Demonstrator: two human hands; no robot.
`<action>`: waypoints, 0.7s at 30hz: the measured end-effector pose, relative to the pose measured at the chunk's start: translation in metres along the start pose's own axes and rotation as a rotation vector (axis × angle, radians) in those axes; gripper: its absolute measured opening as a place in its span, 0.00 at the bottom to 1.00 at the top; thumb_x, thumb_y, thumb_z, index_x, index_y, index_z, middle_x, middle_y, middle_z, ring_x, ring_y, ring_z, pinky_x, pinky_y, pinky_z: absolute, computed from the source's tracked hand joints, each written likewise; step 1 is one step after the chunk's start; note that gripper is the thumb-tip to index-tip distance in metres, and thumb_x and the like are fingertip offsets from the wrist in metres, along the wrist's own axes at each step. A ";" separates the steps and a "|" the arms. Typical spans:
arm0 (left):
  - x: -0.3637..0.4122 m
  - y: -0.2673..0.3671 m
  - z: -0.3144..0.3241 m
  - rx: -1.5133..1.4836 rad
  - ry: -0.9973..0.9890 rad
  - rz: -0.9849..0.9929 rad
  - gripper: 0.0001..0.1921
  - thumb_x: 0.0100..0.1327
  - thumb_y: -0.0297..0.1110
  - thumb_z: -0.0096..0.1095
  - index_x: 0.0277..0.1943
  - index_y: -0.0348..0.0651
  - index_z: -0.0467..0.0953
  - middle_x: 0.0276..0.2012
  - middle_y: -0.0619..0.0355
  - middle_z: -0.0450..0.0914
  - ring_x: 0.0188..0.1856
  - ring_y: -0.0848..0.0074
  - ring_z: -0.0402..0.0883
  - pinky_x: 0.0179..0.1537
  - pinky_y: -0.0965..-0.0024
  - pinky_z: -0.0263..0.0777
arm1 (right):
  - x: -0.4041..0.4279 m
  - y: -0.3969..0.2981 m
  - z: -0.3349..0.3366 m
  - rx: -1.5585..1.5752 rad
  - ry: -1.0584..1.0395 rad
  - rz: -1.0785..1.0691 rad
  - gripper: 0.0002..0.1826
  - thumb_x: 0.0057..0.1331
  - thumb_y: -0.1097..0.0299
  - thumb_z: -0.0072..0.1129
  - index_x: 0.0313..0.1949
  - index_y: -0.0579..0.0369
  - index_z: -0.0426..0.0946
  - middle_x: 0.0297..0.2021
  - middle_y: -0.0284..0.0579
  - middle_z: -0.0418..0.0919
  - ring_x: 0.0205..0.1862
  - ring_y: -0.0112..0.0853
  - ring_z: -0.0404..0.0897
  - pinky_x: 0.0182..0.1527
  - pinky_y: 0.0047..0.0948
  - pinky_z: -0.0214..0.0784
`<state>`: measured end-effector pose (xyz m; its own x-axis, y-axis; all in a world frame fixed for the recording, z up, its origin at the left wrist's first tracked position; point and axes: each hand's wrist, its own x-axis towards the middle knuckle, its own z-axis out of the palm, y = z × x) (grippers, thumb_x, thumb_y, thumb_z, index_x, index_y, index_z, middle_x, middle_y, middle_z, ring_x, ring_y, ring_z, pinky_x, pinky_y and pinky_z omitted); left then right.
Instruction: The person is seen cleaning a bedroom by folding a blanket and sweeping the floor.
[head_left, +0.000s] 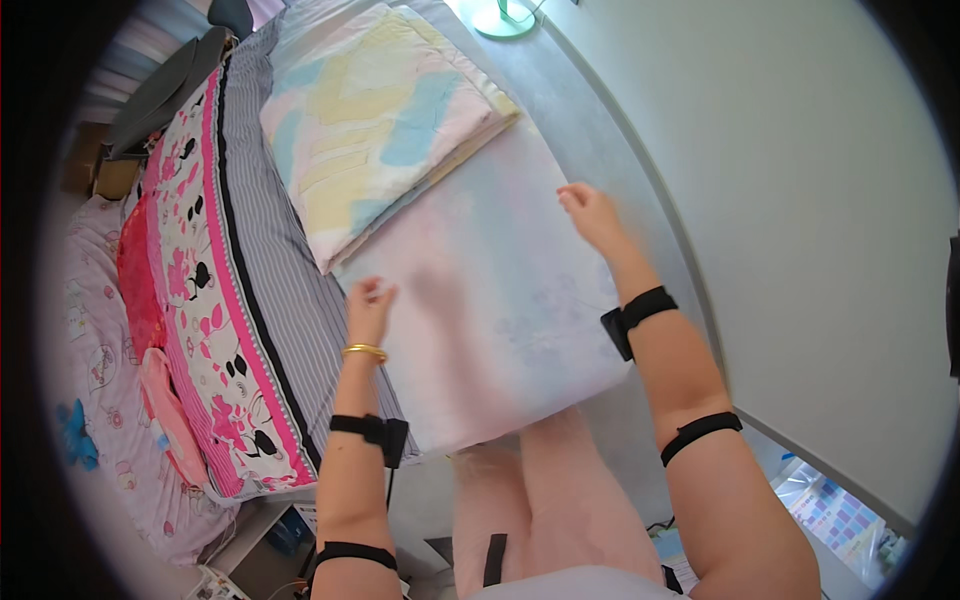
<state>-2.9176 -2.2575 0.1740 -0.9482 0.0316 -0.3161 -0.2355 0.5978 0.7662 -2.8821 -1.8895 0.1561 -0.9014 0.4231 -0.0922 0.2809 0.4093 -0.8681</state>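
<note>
A smooth pastel cloth in pink, blue and lilac lies spread before me, its near edge by my legs. My left hand, with a gold bangle on the wrist, is over its left edge, fingers curled and thumb near the fingertips. At its right edge is my right hand, fingers bent together; whether either hand pinches the cloth cannot be told. Beyond my hands a folded quilt in yellow, blue, pink and white rests on the far part of the pastel cloth.
Left of the cloth lie striped grey bedding and a pink, white and black patterned cloth. A wall rises on the right, with a green round base beside it at the far end. Plastic-wrapped items lie at lower right.
</note>
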 end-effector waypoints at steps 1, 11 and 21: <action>-0.003 -0.023 0.027 0.069 -0.098 -0.019 0.20 0.47 0.38 0.65 0.39 0.32 0.70 0.36 0.50 0.74 0.36 0.72 0.74 0.38 0.72 0.68 | -0.009 0.009 0.015 -0.019 -0.021 0.013 0.14 0.58 0.63 0.48 0.38 0.60 0.73 0.33 0.50 0.76 0.36 0.39 0.75 0.39 0.33 0.65; -0.048 -0.107 0.156 0.921 -0.567 -0.257 0.32 0.36 0.55 0.69 0.39 0.36 0.74 0.38 0.50 0.74 0.45 0.65 0.71 0.45 0.68 0.65 | -0.040 -0.023 0.168 -0.186 -0.517 -0.935 0.25 0.53 0.66 0.49 0.52 0.57 0.63 0.52 0.49 0.64 0.57 0.38 0.59 0.59 0.38 0.47; -0.040 -0.045 0.178 0.781 -0.481 -0.457 0.41 0.32 0.46 0.74 0.47 0.32 0.60 0.44 0.49 0.64 0.49 0.65 0.63 0.49 0.72 0.63 | -0.001 0.384 -0.254 -0.821 0.105 0.437 0.29 0.59 0.52 0.44 0.54 0.60 0.62 0.51 0.52 0.66 0.54 0.43 0.64 0.56 0.35 0.53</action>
<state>-2.8310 -2.1434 0.0522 -0.5761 -0.1152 -0.8093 -0.1851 0.9827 -0.0081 -2.6896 -1.5275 -0.0536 -0.6377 0.7286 -0.2500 0.7688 0.6224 -0.1470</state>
